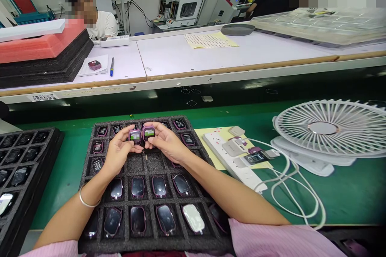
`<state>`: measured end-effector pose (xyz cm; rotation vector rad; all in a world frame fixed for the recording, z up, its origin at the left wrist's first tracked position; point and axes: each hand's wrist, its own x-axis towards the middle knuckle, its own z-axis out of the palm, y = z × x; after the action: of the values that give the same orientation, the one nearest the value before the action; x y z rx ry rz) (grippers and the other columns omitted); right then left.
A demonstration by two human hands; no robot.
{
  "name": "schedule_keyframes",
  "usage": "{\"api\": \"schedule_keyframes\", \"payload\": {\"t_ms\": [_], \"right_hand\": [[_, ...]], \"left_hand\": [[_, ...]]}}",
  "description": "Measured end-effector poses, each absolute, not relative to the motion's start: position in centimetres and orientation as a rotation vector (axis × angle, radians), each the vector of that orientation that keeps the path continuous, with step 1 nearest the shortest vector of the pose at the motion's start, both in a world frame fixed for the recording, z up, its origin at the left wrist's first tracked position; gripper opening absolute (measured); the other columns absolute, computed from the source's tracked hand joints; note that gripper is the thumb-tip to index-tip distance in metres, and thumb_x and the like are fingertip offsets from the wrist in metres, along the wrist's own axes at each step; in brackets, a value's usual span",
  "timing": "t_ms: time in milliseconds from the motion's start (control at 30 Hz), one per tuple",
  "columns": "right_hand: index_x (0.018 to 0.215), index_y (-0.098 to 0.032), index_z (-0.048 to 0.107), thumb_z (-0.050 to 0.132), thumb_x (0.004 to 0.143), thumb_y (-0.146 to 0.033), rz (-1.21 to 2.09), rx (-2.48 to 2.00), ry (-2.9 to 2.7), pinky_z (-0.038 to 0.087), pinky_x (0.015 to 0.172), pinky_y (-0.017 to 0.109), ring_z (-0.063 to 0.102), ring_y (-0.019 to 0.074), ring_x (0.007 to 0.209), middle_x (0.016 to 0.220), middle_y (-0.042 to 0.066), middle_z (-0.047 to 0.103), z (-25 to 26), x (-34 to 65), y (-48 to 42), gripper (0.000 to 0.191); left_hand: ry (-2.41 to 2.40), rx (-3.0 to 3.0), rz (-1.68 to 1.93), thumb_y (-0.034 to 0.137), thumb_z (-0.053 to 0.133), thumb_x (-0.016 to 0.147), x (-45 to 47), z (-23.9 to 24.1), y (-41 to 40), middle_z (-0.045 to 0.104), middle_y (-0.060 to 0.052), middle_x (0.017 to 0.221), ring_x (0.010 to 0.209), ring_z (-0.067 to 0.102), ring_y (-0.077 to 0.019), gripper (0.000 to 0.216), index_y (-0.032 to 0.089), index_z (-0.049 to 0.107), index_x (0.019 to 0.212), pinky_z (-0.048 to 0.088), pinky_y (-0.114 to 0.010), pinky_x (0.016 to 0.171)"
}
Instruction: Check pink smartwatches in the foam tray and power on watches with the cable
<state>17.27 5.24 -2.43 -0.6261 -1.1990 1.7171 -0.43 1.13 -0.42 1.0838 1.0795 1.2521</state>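
My left hand [119, 148] grips a small purple-framed smartwatch body [135, 137] with a lit screen. Beside it, my right hand [165, 142] pinches a second purple smartwatch body [148, 133], its screen also lit. Both are held side by side above a black foam tray [152, 245]. In the tray's compartments lie several similar watch bodies, such as a dark-screened one [138, 220] and one with a pale screen [193, 218]. Those in the far rows show white text. Two bare compartments [134, 164] are visible just below my hands.
Another foam tray of watches [54, 140] stands at the left. To the right are a white power strip [232, 160], white cables [310, 196] and a fan [325, 128]. A raised shelf [169, 56] runs across the back; a person [105, 24] sits behind it.
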Motion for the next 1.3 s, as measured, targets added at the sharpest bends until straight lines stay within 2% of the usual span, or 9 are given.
{"api": "schedule_keyframes", "payload": {"t_ms": [333,633,1067,1200,1300], "right_hand": [[0.107,-0.022,0.060,0.076,0.077,-0.031,1.677,-0.680,-1.201,0.045,0.055,0.025,0.057,0.0087,0.059,0.085,-0.002,0.063,-2.4,17.2,5.2,0.036],[0.111,-0.023,0.059,0.076,0.073,-0.021,1.700,-0.656,-1.192,0.049,0.059,0.025,0.060,0.0097,0.063,0.093,-0.001,0.064,-2.4,17.1,5.2,0.041],[0.112,-0.023,0.059,0.074,0.072,-0.016,1.734,-0.686,-1.187,0.045,0.060,0.025,0.061,0.0105,0.063,0.085,-0.002,0.064,-2.3,16.9,5.1,0.044],[0.109,-0.023,0.063,0.076,0.074,-0.025,1.740,-0.620,-1.086,0.045,0.059,0.025,0.061,0.0110,0.061,0.078,-0.002,0.064,-1.2,16.6,5.9,0.037],[0.107,-0.021,0.065,0.072,0.082,-0.040,1.724,-0.490,-1.116,0.046,0.056,0.026,0.062,0.0125,0.059,0.084,0.003,0.068,1.5,15.9,7.9,0.033]], "left_hand": [[1.075,1.074,1.253,0.029,0.070,0.078,-0.3,-0.7,1.1,0.068,-0.007,0.110,0.063,0.072,-0.0137,0.046,0.018,0.061,0.121,0.063,-0.030,0.064],[1.079,1.075,1.251,0.020,0.064,0.074,-0.4,-0.4,1.1,0.067,-0.008,0.114,0.066,0.073,-0.0154,0.049,0.019,0.060,0.122,0.063,-0.033,0.068],[1.071,1.004,1.292,0.018,0.064,0.070,-0.3,-0.7,1.3,0.068,-0.009,0.113,0.066,0.073,-0.0165,0.052,0.018,0.061,0.122,0.062,-0.033,0.067],[1.005,0.963,1.324,0.019,0.065,0.065,-0.1,0.6,1.7,0.070,-0.008,0.106,0.059,0.072,-0.0162,0.053,0.017,0.063,0.118,0.060,-0.032,0.061],[0.923,1.026,1.388,0.022,0.065,0.067,-0.5,3.5,2.8,0.071,-0.008,0.105,0.060,0.072,-0.0170,0.051,0.017,0.063,0.117,0.060,-0.032,0.061]]}}
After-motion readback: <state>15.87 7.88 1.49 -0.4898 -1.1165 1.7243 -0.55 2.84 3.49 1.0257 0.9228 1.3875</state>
